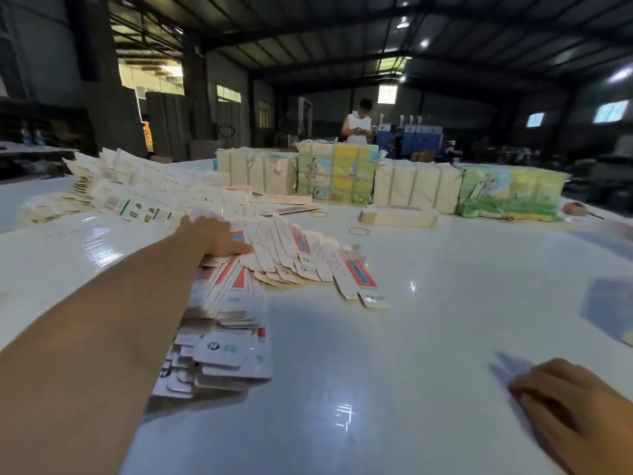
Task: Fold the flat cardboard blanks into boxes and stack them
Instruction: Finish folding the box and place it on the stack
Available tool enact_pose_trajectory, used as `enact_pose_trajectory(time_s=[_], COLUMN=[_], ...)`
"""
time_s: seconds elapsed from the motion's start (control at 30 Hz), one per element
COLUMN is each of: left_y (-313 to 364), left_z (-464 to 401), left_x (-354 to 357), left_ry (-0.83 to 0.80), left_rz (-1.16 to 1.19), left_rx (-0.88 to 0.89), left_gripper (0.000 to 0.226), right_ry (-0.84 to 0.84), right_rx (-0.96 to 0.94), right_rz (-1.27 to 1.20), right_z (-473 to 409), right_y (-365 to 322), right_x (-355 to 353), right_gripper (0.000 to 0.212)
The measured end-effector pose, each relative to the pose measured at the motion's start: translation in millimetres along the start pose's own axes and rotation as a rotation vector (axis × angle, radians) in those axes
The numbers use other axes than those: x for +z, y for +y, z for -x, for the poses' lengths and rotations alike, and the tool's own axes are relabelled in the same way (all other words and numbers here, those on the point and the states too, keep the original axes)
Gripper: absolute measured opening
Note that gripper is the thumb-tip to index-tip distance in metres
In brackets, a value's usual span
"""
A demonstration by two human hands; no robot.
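Note:
A long fanned row of flat white-and-red cardboard blanks (291, 255) runs across the glossy white table (394, 337), with a thicker pile of blanks (222, 344) at the near end. My left hand (214, 236) reaches far forward and lies palm-down on the fanned blanks, thumb stretched along them. My right hand (568, 395) rests on the bare table at the lower right, fingers loosely bent, holding nothing. More spread blanks (137, 193) lie at the far left.
Bundled packs in plain and colourful wrapping (387, 183) stand along the table's far side. A small tied stack (399, 216) and rubber bands (359, 230) lie in front of them. A person (358, 126) stands behind the table.

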State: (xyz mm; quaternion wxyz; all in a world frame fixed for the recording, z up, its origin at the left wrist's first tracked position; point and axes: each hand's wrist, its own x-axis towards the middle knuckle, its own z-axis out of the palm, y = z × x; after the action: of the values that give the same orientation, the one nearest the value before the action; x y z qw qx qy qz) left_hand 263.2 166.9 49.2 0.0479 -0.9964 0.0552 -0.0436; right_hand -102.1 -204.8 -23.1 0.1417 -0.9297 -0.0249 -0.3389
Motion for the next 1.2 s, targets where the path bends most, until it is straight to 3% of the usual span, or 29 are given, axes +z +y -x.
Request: enact_pose_trajectory(time_s=[0.07, 0.17, 0.3, 0.4, 0.47, 0.63, 0.73, 0.93, 1.1, 1.2], left_y=[3, 8, 5, 8, 13, 33, 37, 37, 46, 61], left_z=[1, 8, 27, 57, 79, 131, 151, 189, 245, 277], left_x=[9, 6, -6, -4, -5, -16, -33, -56, -57, -79], left_ry=[0.006, 0.168, -0.015, -0.136, -0.144, -0.08, -0.082, 0.185, 0.079, 0.29], left_rz=[0.065, 0.023, -0.004, -0.105, -0.133, -0.18, -0.212, -0.716, -0.655, -0.705], left_rx=[0.006, 0.069, 0.069, 0.122, 0.18, 0.183, 0.187, 0.371, 0.346, 0.332], left_gripper=[0.067, 0.039, 0.052, 0.086, 0.084, 0.039, 0.034, 0.028, 0.026, 0.021], right_ry=[0.007, -0.026, 0.023, -0.021, -0.055, -0.13, -0.138, -0.175, -0.219, -0.244], right_rx=[-0.014, 0.021, 0.037, 0.037, 0.06, 0.117, 0.137, 0.142, 0.139, 0.136], right_rz=[-0.001, 0.021, 0.122, 0.163, 0.139, 0.108, 0.107, 0.159, 0.235, 0.253], right_z=[0, 2, 3, 5, 8, 13, 15, 14, 13, 11], right_y=[4, 4, -3, -9, -12, -22, -24, -23, -21, -18], right_x=[0, 1, 0, -2, -3, -10, -12, -11, -10, -9], right_gripper=[0.076, 0.075, 0.03, 0.011, 0.014, 0.016, 0.016, 0.035, 0.036, 0.031])
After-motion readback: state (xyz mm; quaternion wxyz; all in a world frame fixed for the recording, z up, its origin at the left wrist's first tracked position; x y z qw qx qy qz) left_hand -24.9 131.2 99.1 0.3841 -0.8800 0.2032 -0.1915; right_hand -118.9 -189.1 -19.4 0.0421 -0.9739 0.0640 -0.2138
